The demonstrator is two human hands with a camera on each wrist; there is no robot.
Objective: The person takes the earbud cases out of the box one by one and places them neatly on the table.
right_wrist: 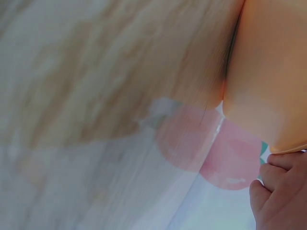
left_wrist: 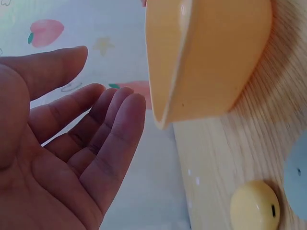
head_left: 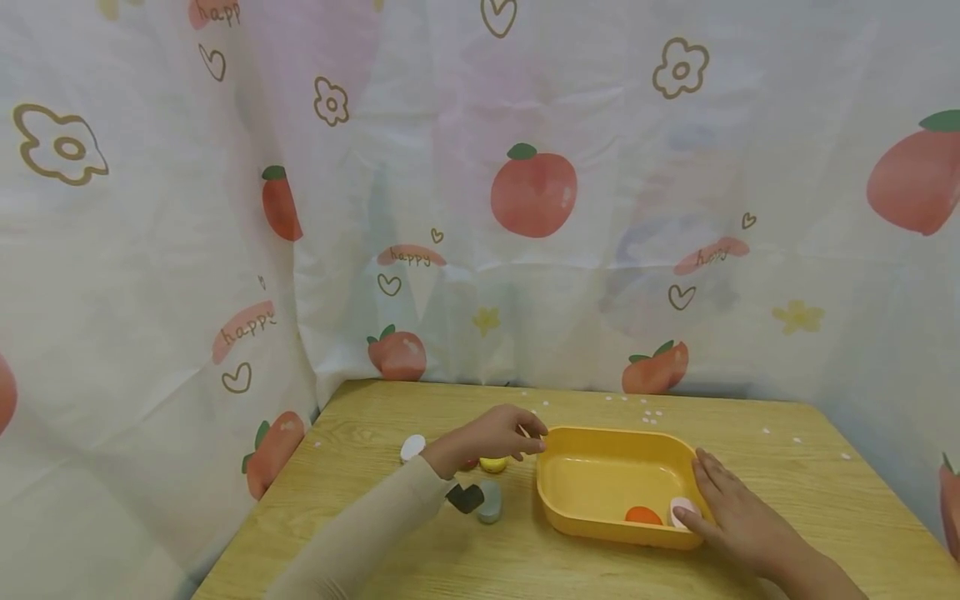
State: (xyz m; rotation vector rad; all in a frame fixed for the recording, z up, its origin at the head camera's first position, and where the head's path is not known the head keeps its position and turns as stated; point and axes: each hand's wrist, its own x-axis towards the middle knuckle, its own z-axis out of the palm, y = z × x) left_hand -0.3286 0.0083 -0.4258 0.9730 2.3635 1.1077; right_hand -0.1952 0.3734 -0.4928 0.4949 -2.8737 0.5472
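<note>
The yellow tray on the counter is touched at its right side by the right hand, fingers straight; just beside its left rim, the left hand is held slack, slightly curled, empty. An orange piece and a pink piece are contained inside.
</note>
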